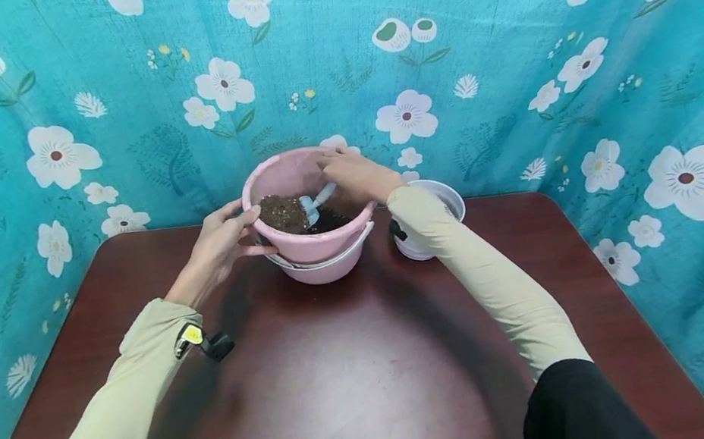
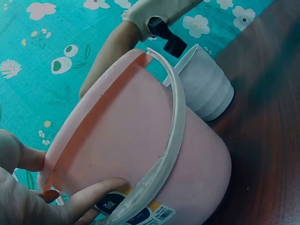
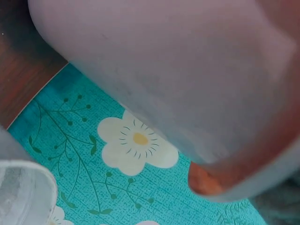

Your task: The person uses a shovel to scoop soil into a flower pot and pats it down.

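Little I can read from here: one sticker and one faint sleeve print.
On my left wrist feed, a printed sticker sits on the side of the pink bucket, cut across by the pale handle; I make out a white emblem on a dark patch, a yellow-orange strip and a black-and-white code block, but the small lettering beside it is too fine for me. From the head camera, grey letters run along the left sleeve, faint and broken; I pick out an X, a U and an A.
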A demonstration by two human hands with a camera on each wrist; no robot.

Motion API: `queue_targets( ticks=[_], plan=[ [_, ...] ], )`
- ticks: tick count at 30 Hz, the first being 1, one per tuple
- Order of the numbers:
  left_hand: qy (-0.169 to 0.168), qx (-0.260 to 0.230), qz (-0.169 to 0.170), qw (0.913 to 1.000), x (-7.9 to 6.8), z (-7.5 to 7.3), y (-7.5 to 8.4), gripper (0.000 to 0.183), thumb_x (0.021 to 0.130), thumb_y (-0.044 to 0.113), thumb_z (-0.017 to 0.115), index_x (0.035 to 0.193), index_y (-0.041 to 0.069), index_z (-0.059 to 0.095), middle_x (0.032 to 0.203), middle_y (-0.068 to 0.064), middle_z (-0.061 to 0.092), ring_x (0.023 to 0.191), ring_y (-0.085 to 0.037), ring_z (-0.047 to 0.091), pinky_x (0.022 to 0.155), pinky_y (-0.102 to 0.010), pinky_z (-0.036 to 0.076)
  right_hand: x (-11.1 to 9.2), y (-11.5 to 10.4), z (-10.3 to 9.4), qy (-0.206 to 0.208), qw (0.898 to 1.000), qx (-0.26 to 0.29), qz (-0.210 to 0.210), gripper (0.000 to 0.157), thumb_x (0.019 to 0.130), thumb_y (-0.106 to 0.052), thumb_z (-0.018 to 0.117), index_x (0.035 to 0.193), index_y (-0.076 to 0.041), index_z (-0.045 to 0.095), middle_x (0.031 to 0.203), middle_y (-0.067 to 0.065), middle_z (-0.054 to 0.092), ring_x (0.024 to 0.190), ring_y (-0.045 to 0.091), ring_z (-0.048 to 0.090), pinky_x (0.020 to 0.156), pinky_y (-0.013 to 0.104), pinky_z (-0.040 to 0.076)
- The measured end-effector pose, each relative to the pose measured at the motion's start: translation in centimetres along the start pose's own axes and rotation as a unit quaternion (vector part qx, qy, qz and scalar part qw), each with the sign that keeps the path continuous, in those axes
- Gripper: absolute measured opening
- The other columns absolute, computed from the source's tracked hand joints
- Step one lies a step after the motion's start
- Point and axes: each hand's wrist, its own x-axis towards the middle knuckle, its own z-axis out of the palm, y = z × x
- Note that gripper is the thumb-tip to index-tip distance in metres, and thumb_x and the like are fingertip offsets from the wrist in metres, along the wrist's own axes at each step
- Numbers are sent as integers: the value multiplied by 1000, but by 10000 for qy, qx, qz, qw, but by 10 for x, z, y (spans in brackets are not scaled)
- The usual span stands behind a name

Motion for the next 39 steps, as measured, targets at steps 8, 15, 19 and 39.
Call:
queue_targets(
  ticks=[8,15,19,39],
  plan=[
    [150,-101,40,9998,-1,4,-2,62,109,19,55,164,4,30,106,-7,54,85,-9,62,91,-53,64,-15,4,-10,7,9986,529,-12,21,97,-23,78,115,-15,82,113,6,70,113,25,57,111,48,39],
    [175,-17,67,9998,-1,4,0,61,109,20,54,163,3,30,114,-11,53,91,-12,64,92,-53,64,-28,6,-15,218,9982,528,199,25,95,-20,80,120,-18,81,115,8,67,111,26,55,107,53,41],
    [161,31,77,9998,-1,4,-1,60,110,20,54,163,3,31,118,-10,52,94,-12,63,91,-52,64,-37,9,-17,329,9968,696,219,33,96,-16,78,129,-16,76,130,8,65,127,27,53,109,56,39],
    [114,103,39,9999,-2,1,0,60,110,20,52,164,5,29,152,-22,41,112,-19,59,93,-52,64,-62,18,-6,1758,9843,114,-57,31,101,-14,71,131,-9,72,104,10,52,94,28,41,76,43,34]
  ],
)
